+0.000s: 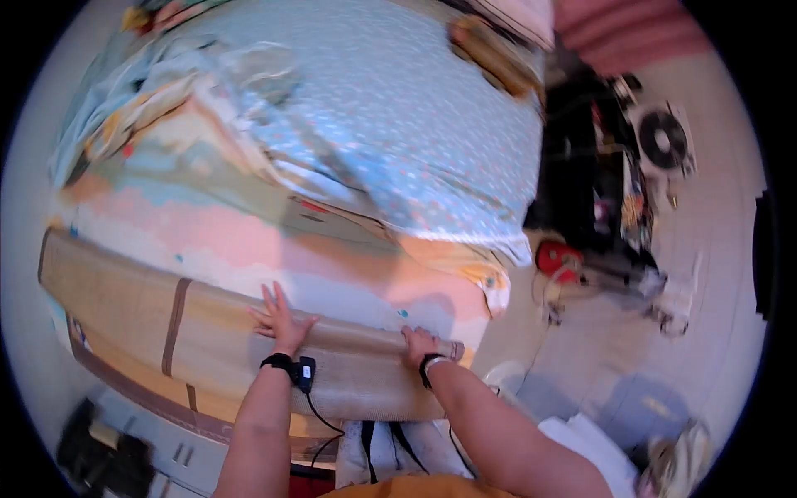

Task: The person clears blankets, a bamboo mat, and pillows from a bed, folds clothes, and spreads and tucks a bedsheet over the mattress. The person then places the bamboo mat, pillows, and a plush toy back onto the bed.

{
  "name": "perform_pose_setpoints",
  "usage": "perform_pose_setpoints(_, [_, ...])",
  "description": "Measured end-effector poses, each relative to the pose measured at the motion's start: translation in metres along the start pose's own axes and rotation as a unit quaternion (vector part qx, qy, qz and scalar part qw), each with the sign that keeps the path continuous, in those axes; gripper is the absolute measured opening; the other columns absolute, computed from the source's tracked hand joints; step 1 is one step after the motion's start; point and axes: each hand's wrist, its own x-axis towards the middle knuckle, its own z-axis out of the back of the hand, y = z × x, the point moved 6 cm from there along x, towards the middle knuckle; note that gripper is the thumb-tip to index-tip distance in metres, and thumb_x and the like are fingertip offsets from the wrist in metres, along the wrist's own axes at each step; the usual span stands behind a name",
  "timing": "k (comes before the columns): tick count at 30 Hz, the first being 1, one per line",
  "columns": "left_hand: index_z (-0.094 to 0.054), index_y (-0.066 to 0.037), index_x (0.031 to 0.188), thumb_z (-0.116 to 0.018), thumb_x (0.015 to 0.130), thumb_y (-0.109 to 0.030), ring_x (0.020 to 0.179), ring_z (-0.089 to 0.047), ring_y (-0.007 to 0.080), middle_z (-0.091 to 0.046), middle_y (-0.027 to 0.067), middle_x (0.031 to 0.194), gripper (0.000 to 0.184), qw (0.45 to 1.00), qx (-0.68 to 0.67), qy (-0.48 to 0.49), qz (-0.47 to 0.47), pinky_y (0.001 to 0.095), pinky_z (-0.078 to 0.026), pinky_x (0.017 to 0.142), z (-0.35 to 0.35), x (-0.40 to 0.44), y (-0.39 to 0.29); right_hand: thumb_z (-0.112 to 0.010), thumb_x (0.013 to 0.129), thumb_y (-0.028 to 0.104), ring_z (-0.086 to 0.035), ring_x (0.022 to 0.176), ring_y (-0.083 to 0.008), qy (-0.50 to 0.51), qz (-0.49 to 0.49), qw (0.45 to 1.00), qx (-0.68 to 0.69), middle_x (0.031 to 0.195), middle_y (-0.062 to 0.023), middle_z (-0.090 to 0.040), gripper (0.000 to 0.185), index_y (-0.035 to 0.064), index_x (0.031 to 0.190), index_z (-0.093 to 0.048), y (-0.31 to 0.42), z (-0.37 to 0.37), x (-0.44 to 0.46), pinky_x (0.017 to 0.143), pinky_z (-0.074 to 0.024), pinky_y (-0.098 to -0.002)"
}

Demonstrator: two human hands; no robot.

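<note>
A beige woven sleeping mat (pixel 365 378) with brown bands lies along the near side of the bed, its far edge rolled into a tube. My left hand (pixel 284 322) rests on the mat's rolled edge, fingers spread wide. Near the right end of that roll, my right hand (pixel 421 342) has its fingers curled over the mat. A black band with a small box and cable is around my left wrist; another band circles the right. Beyond the roll shows a pastel patterned sheet (pixel 224 249).
A light blue dotted cover (pixel 415 124) lies bunched over the far part of the bed. A brown rolled item (pixel 494 54) sits at the far right corner. On the floor at right stand a white fan (pixel 662 139), a red object (pixel 556 259) and cables. Drawers (pixel 178 452) are at lower left.
</note>
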Motion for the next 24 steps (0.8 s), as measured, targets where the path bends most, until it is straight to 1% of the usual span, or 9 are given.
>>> perform_pose_setpoints(2, [-0.003, -0.022, 0.142, -0.082, 0.056, -0.026, 0.126, 0.018, 0.0518, 0.007, 0.0068, 0.148, 0.117, 1.000, -0.018, 0.001, 0.018, 0.0724, -0.002, 0.091, 0.000, 0.003, 0.009, -0.079, 0.057, 0.032, -0.041, 0.116, -0.0293, 0.003, -0.003, 1.000, -0.006, 0.116, -0.0123, -0.048, 0.072, 0.0189, 0.117, -0.043, 0.007, 0.007, 0.006, 0.095, -0.0267, -0.0525])
perform_pose_setpoints(4, [-0.003, -0.022, 0.142, -0.082, 0.056, -0.025, 0.126, 0.018, 0.0517, 0.007, 0.0068, 0.148, 0.117, 0.999, -0.031, 0.000, -0.016, 0.0720, -0.001, 0.092, -0.003, 0.005, 0.009, -0.080, 0.057, 0.034, -0.041, 0.116, -0.0298, 0.040, -0.034, 0.998, -0.023, 0.115, -0.0119, -0.048, 0.072, 0.0188, 0.117, -0.043, 0.012, 0.014, -0.002, 0.095, -0.0265, -0.0526])
perform_pose_setpoints(8, [-0.005, -0.023, 0.142, -0.081, 0.056, -0.028, 0.126, 0.019, 0.0510, 0.009, 0.0049, 0.148, 0.115, 0.999, -0.052, 0.006, -0.006, 0.0741, -0.003, 0.089, 0.000, 0.008, 0.011, -0.082, 0.053, 0.036, -0.041, 0.116, -0.0295, 0.033, -0.034, 0.998, -0.038, 0.115, -0.0112, -0.048, 0.075, 0.0182, 0.114, -0.044, 0.011, 0.010, 0.003, 0.092, -0.0292, -0.0531])
perform_pose_setpoints(10, [-0.006, -0.018, 0.142, -0.081, 0.058, -0.025, 0.127, 0.019, 0.0498, 0.006, 0.0077, 0.148, 0.113, 0.998, -0.065, 0.008, -0.026, 0.0708, 0.002, 0.092, 0.003, 0.006, 0.010, -0.082, 0.051, 0.037, -0.041, 0.115, -0.0295, 0.033, -0.027, 0.998, -0.035, 0.114, -0.0114, -0.049, 0.076, 0.0178, 0.114, -0.044, 0.016, 0.011, 0.001, 0.091, -0.0303, -0.0531])
perform_pose_setpoints(17, [-0.009, -0.015, 0.142, -0.079, 0.061, -0.025, 0.131, 0.012, 0.0456, 0.000, 0.0107, 0.148, 0.107, 0.997, -0.068, 0.010, 0.020, 0.0644, -0.001, 0.099, 0.009, -0.006, 0.014, -0.081, 0.053, 0.037, -0.044, 0.113, -0.0301, 0.039, -0.019, 0.996, -0.072, 0.114, -0.0131, -0.050, 0.074, 0.0147, 0.114, -0.045, 0.017, 0.012, 0.002, 0.090, -0.0346, -0.0499])
perform_pose_setpoints(20, [-0.008, -0.009, 0.141, -0.077, 0.063, -0.029, 0.132, 0.005, 0.0432, -0.002, 0.0117, 0.148, 0.106, 0.992, -0.095, -0.064, 0.043, 0.0576, -0.004, 0.103, -0.004, -0.012, 0.027, -0.080, 0.054, 0.037, -0.046, 0.112, -0.0304, 0.036, -0.017, 0.996, -0.081, 0.114, -0.0139, -0.050, 0.075, 0.0136, 0.115, -0.044, 0.019, 0.013, 0.002, 0.090, -0.0362, -0.0475])
perform_pose_setpoints(22, [-0.006, -0.004, 0.140, -0.078, 0.061, -0.030, 0.133, 0.004, 0.0414, -0.004, 0.0172, 0.146, 0.110, 0.976, -0.118, -0.174, 0.058, 0.0528, -0.005, 0.105, -0.024, -0.033, 0.035, -0.079, 0.054, 0.038, -0.046, 0.111, -0.0304, 0.034, -0.019, 0.995, -0.089, 0.114, -0.0141, -0.050, 0.075, 0.0131, 0.115, -0.044, 0.020, 0.009, 0.001, 0.091, -0.0366, -0.0463])
perform_pose_setpoints(23, [0.000, -0.002, 0.140, -0.079, 0.058, -0.032, 0.134, 0.006, 0.0389, 0.000, 0.0190, 0.146, 0.117, 0.974, -0.137, -0.144, 0.108, 0.0481, -0.004, 0.107, -0.029, -0.042, 0.033, -0.079, 0.054, 0.039, -0.047, 0.111, -0.0309, 0.041, -0.026, 0.994, -0.100, 0.114, -0.0144, -0.050, 0.077, 0.0126, 0.117, -0.042, 0.019, 0.006, 0.001, 0.091, -0.0368, -0.0462])
perform_pose_setpoints(24, [0.000, -0.002, 0.140, -0.079, 0.058, -0.032, 0.134, 0.006, 0.0389, 0.000, 0.0190, 0.146, 0.117, 0.971, -0.146, -0.153, 0.113, 0.0481, -0.004, 0.107, -0.037, -0.049, 0.026, -0.079, 0.054, 0.040, -0.047, 0.111, -0.0313, 0.044, -0.032, 0.992, -0.112, 0.114, -0.0148, -0.050, 0.080, 0.0121, 0.119, -0.041, 0.017, 0.005, 0.003, 0.091, -0.0369, -0.0461])
